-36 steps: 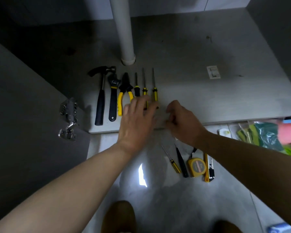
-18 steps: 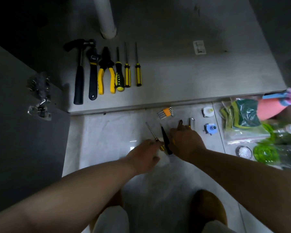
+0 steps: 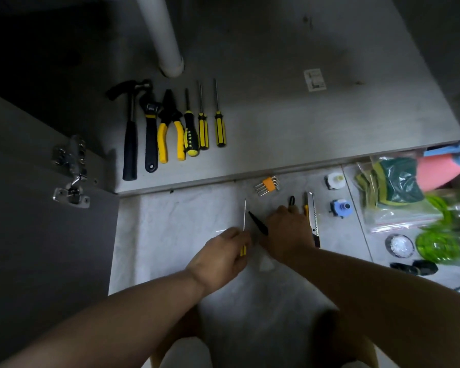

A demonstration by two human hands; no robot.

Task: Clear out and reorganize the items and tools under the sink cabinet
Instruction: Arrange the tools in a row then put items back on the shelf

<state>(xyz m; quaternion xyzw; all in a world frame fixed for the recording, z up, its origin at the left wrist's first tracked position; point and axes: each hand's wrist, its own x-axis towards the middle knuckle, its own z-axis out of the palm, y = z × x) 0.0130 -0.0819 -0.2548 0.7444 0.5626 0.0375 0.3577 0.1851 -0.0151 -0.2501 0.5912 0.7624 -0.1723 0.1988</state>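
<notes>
We leave cabinet [image 3: 303, 144]; left hand [image 3: 219, 257] now pinching small screwdriver [image 3: 243, 227] below it, right hand [image 3: 287, 232] covering tape measure, grip unclear.

**Bare arms, brown footwear**

Both forearms are bare to the frame's edge, with no sleeves, watch or rings showing on the left hand [image 3: 221, 257] or right hand [image 3: 287, 232]. Below sit light trouser knees [image 3: 186, 353] and brown shoes [image 3: 337, 338].

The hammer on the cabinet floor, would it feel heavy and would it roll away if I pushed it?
The hammer probably feels top-heavy, since its dark metal head looks bulky beside the slim handle. It likely won't roll far: the claw and face stick out sideways. The black grip looks rubbery, so probably not slippery.
</notes>
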